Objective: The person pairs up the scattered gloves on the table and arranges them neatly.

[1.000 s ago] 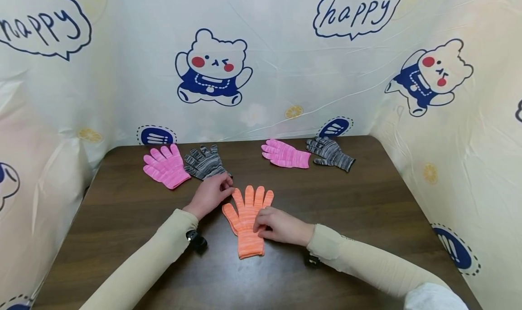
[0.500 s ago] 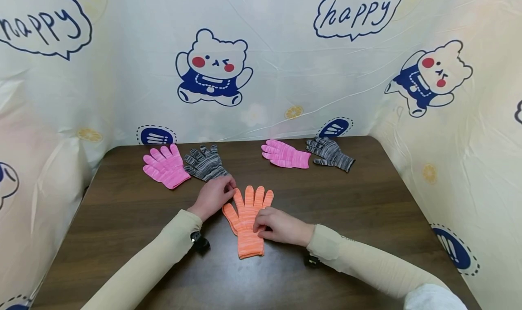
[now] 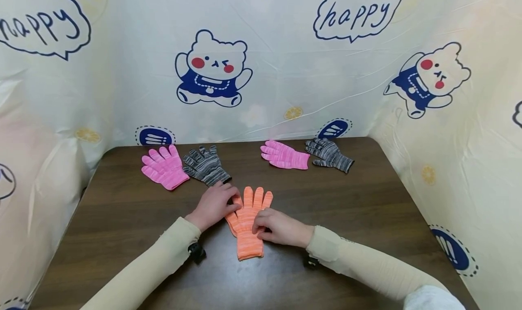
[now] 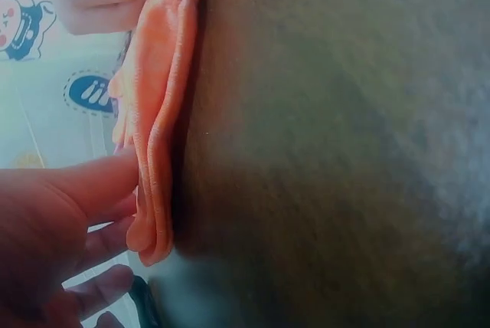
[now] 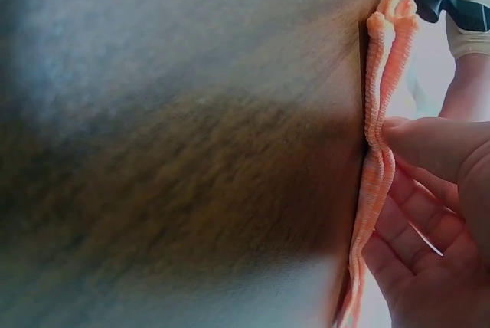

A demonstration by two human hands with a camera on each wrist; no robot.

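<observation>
An orange knitted glove [image 3: 249, 239] lies flat on the table, its fingers pointing away from me and its cuff towards me. Two layers show along its edge in the left wrist view. My left hand [image 3: 215, 205] touches the glove's leftmost fingers, covering part of them, with its thumb reaching over the knit. On the glove's right side rest the fingertips of my right hand [image 3: 281, 227]. In the right wrist view its thumb presses the orange knit [image 5: 375, 182] while the other fingers stay loosely bent. A grey striped glove [image 3: 205, 165] lies just beyond my left hand.
A pink glove [image 3: 165, 167] lies at the back left beside the grey one. At the back right are another pink glove [image 3: 285, 155] and a second grey glove [image 3: 330, 155]. A patterned curtain [image 3: 269, 74] stands behind the brown table [image 3: 326, 196].
My left hand has shifted slightly towards me and to the right, now covering more of the orange glove's left fingers. My right hand keeps its place.
</observation>
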